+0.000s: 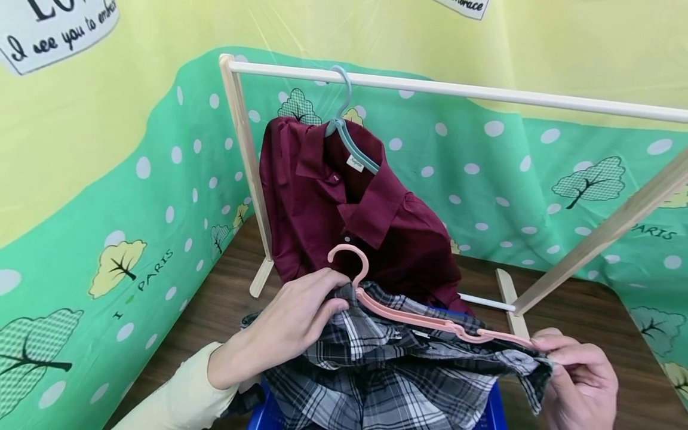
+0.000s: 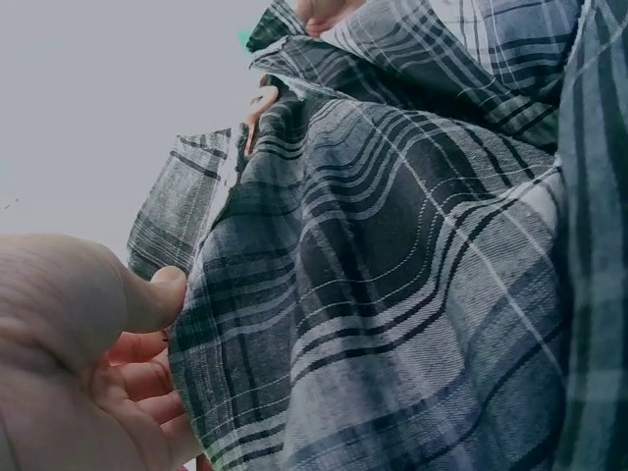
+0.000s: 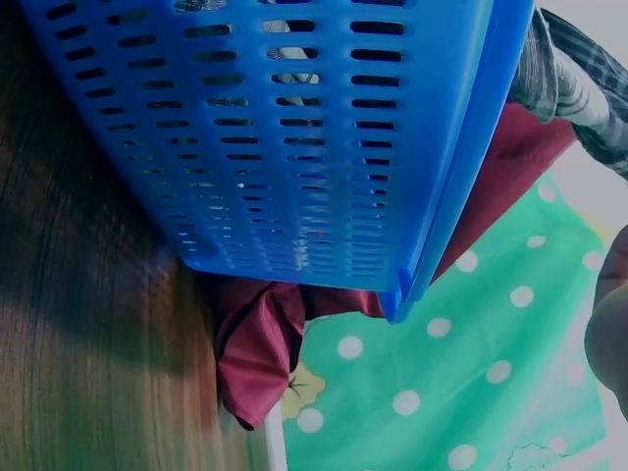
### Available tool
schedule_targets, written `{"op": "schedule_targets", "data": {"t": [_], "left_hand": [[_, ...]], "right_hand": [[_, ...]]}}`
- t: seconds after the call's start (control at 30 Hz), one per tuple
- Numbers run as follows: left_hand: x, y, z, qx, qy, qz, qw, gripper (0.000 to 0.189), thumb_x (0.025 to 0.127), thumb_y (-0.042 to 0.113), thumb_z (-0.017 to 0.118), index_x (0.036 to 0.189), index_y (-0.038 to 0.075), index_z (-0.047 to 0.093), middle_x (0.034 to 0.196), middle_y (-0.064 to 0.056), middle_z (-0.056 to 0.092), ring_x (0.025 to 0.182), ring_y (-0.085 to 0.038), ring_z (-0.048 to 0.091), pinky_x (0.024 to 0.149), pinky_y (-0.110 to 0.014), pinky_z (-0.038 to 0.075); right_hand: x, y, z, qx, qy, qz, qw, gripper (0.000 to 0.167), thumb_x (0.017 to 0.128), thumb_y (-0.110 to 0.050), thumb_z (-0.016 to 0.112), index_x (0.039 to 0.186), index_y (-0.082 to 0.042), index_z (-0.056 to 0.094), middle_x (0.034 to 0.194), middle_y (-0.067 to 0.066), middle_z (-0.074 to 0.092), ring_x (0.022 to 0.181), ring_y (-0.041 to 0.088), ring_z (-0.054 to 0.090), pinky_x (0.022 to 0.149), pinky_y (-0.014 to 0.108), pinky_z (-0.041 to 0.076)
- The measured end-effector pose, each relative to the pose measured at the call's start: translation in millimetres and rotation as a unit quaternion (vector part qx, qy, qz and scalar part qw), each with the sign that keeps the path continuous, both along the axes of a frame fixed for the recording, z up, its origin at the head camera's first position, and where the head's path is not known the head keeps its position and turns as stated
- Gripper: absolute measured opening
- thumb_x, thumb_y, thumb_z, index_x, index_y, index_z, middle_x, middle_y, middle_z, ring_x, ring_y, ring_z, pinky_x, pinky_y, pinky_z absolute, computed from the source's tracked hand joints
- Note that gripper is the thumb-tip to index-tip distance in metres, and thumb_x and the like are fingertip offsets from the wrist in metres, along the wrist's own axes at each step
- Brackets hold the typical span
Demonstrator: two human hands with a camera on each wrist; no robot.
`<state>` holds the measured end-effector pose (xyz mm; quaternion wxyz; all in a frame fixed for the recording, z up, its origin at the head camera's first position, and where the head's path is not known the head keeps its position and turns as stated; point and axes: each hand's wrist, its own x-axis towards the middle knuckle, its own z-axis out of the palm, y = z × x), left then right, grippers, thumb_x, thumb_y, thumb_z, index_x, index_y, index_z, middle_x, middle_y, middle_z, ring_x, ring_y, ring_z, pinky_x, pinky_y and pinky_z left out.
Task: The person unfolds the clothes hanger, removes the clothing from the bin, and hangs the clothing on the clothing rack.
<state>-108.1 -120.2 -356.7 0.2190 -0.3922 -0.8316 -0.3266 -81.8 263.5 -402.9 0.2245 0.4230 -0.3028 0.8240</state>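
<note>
A grey and black plaid shirt (image 1: 408,382) hangs over a blue basket, with a pink hanger (image 1: 403,315) lying in its collar and shoulder area. My left hand (image 1: 285,325) pinches the shirt's collar beside the hanger's hook. In the left wrist view, that thumb and fingers (image 2: 165,294) hold the fabric's edge. At the other end, my right hand (image 1: 583,376) pinches the shirt together with the hanger's right tip. Only part of the right hand (image 3: 610,324) shows at the edge of the right wrist view.
A maroon shirt (image 1: 317,197) hangs on a teal hanger (image 1: 352,143) from the white rod (image 1: 457,89) of a wooden rack (image 1: 247,161). Below the plaid shirt stands the slotted blue basket (image 3: 285,147) on the brown table (image 1: 215,286). A patterned cloth (image 1: 161,197) surrounds the table.
</note>
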Motion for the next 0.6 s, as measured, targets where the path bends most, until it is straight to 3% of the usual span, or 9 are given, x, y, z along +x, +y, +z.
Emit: {"op": "schedule_targets", "data": {"t": [0.3,0.6], "left_hand": [[-0.4,0.1,1.0,0.013,-0.015,0.007,0.9998,0.022,0.107,0.005,0.071,0.128,0.003,0.067,0.115,-0.004,0.074,0.103,-0.016,0.071,0.089,-0.036,0.062],[-0.3,0.4,2.4,0.014,-0.032,-0.001,0.9994,0.022,0.108,0.008,0.070,0.130,0.004,0.066,0.118,-0.004,0.073,0.108,-0.017,0.071,0.093,-0.035,0.061]], "right_hand": [[1.7,15,-13.6,0.015,-0.052,0.021,0.9983,0.005,0.099,0.030,0.053,0.101,0.033,0.049,0.131,0.044,0.067,0.124,0.045,0.073,0.106,0.039,0.061],[0.6,6,-2.6,0.009,-0.016,0.056,0.9983,0.008,0.100,0.028,0.053,0.105,0.032,0.048,0.129,0.045,0.067,0.124,0.046,0.068,0.106,0.039,0.060]]}}
